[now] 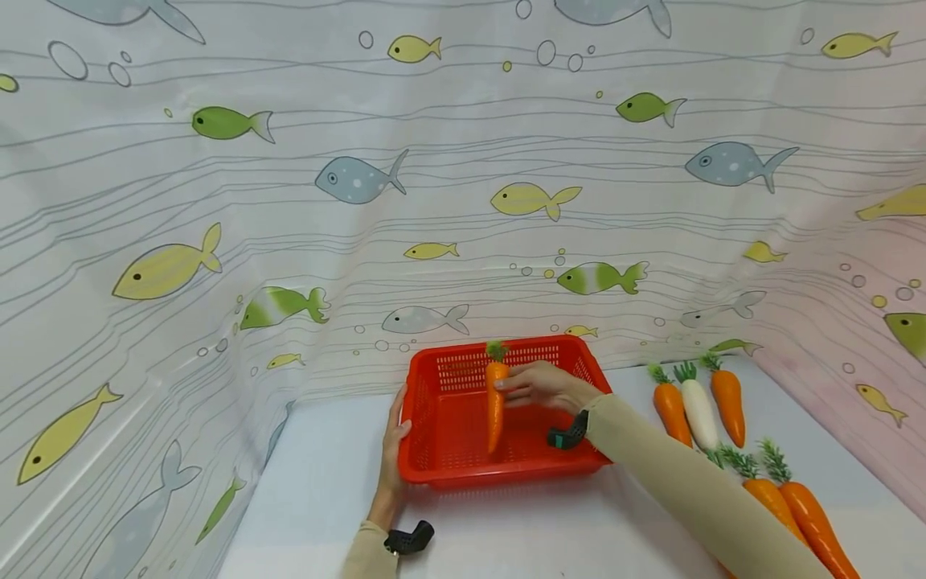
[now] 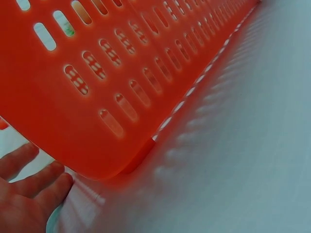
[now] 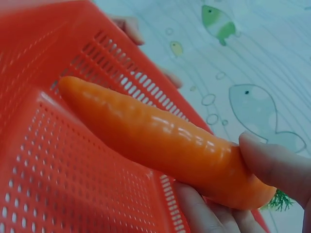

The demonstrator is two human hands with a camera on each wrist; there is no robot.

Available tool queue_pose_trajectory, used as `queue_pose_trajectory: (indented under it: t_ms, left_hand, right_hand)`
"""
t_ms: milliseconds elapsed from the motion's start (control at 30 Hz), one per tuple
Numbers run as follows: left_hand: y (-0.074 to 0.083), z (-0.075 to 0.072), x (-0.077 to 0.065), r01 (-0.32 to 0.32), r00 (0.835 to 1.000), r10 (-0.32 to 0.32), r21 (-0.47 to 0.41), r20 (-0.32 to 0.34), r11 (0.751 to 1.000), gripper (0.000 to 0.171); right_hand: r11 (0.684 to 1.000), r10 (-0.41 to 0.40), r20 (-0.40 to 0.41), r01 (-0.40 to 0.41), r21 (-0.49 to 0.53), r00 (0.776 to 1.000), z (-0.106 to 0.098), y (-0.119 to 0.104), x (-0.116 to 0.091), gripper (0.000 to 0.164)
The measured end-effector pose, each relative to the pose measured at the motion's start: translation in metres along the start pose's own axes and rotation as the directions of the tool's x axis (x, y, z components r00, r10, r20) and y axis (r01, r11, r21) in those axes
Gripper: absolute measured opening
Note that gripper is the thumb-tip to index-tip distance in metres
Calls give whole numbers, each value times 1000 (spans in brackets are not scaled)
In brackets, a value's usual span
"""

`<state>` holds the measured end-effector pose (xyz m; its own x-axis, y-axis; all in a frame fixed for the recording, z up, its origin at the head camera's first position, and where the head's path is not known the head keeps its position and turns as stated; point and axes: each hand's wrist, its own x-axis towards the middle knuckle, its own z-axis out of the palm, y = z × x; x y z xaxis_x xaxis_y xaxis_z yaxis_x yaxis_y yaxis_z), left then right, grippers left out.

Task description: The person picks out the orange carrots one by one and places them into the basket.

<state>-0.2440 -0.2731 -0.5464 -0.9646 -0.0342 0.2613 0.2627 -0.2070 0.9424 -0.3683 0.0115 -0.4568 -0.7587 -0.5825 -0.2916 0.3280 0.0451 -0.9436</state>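
Observation:
My right hand (image 1: 538, 384) pinches an orange carrot (image 1: 495, 406) near its leafy top, between thumb and fingers. Over the inside of a red plastic basket (image 1: 506, 474), the carrot's tip points toward me in the head view. In the right wrist view, the carrot (image 3: 155, 138) lies slantwise across the slotted basket wall. My left hand (image 1: 394, 442) rests against the basket's left side, thumb by the rim. The left wrist view shows the fingers (image 2: 41, 187) fairly straight along the outer wall.
To the right on the white table (image 1: 311, 498) lie several more carrots (image 1: 727, 402) and a white radish (image 1: 698, 412) with green tops. My right forearm passes in front of some of them. A fish-patterned sheet (image 1: 463, 241) rises behind the basket and along both sides.

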Motion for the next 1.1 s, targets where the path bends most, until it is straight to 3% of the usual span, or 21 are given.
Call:
queue_pose_trajectory:
  t_ms: [333, 733, 1100]
  left_hand:
    - [0, 2, 2, 0, 1000, 1, 42, -22, 999, 66]
    - [2, 3, 1, 3, 1000, -3, 24, -11, 1000, 68]
    - [-1, 2, 2, -26, 1000, 26, 60, -5, 998, 68]
  right_hand:
    - [1000, 26, 41, -25, -9, 999, 20, 4, 20, 40]
    - [996, 72, 112, -66, -54, 991, 40, 8, 42, 32]
    - [978, 140, 145, -115, -172, 979, 59, 18, 62, 31]
